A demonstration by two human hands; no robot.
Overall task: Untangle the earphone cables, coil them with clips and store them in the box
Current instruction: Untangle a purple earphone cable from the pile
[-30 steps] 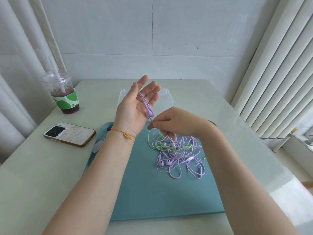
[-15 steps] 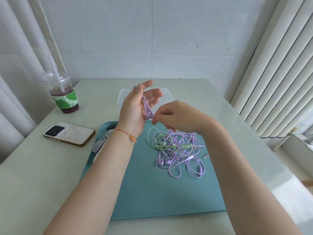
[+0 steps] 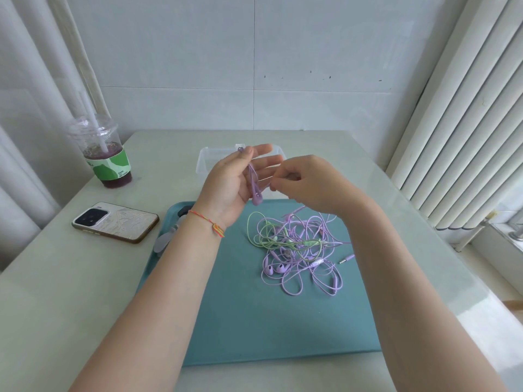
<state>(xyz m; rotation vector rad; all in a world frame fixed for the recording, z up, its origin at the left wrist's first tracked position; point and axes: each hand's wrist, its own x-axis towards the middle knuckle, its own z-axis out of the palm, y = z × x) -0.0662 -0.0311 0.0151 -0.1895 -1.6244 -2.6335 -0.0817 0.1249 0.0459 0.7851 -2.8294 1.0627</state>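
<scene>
Your left hand raised, palm up, fingers near straight — purple earphone cable looped over index finger, earbud hanging at palm. Your right hand pinches same cable just beside left fingers. Rest of tangle — purple and green strands — lies on teal tray, under right wrist. Clear box behind hands.

Cable light, limp, thin; snags on itself. Pull gently, no yanking. Hold near earbud or jack plug, feed strand through loops.
</scene>
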